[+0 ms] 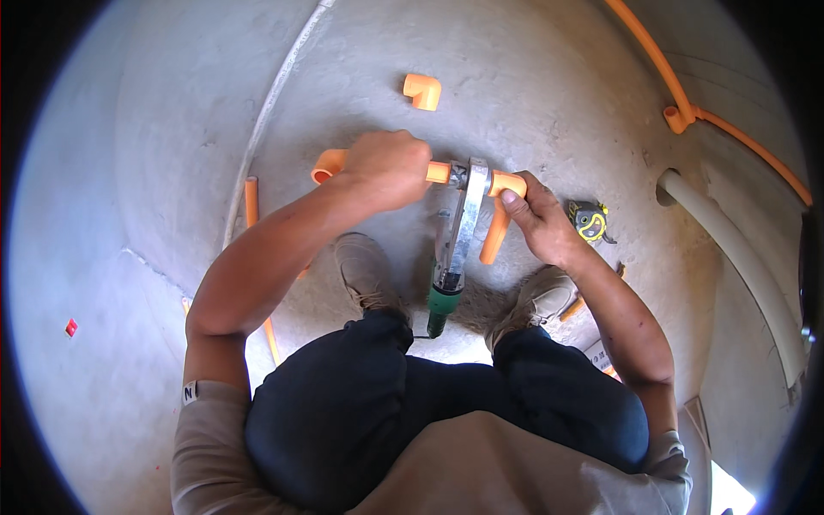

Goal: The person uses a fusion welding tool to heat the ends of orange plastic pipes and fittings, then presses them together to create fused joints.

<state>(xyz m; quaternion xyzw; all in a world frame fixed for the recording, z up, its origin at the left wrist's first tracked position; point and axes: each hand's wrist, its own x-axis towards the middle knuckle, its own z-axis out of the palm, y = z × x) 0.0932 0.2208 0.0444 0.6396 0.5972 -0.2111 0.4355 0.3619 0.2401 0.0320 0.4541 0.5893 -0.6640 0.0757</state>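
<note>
Between my feet stands a pipe welding iron (464, 225) with a flat metal heating plate and a green handle. My left hand (388, 169) is wrapped round an orange plastic pipe (439, 172), whose right end meets the die on the plate's left side. An elbow fitting (329, 165) sits on the pipe's far left end. On the plate's other side, my right hand (545, 216) grips an orange pipe fitting (508, 183) against the opposite die. A short orange pipe (495, 232) points down from that fitting.
A loose orange elbow (422, 91) lies on the concrete floor ahead. Right of my right hand is a black and yellow tape measure (589, 221). Orange pipe (652, 53) runs along the right wall, near a thick grey pipe (730, 245). A white conduit (275, 94) crosses the left side.
</note>
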